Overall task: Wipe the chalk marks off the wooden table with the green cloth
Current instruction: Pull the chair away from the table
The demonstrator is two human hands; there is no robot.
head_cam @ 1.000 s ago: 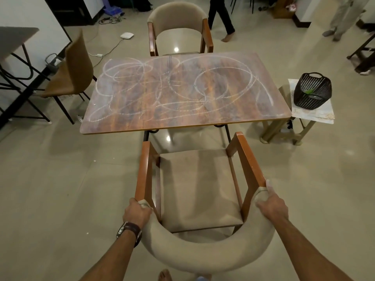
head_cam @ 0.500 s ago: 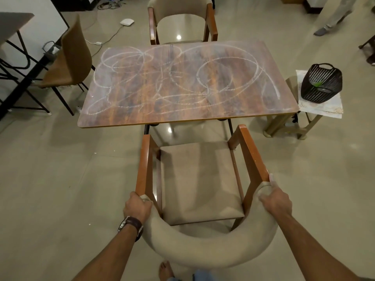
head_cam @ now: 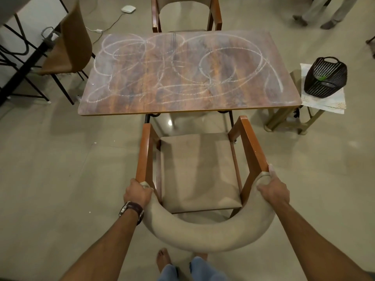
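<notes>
Now the chair (head_cam: 199, 171) sits further back from the table (head_cam: 188, 74) at 12 o'clock, left hand (head_cam: 138, 193) and right hand (head_cam: 273, 188) gripping its backrest, chalk marks (head_cam: 229, 63) unwiped.

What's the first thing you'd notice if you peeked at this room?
The white chalk scribbles looping all over the brown wooden table in the middle. Just in front of it, the left hand and right hand grip the curved beige back of the wooden armchair. At the right, a black slatted basket sits on a small stool.
</notes>
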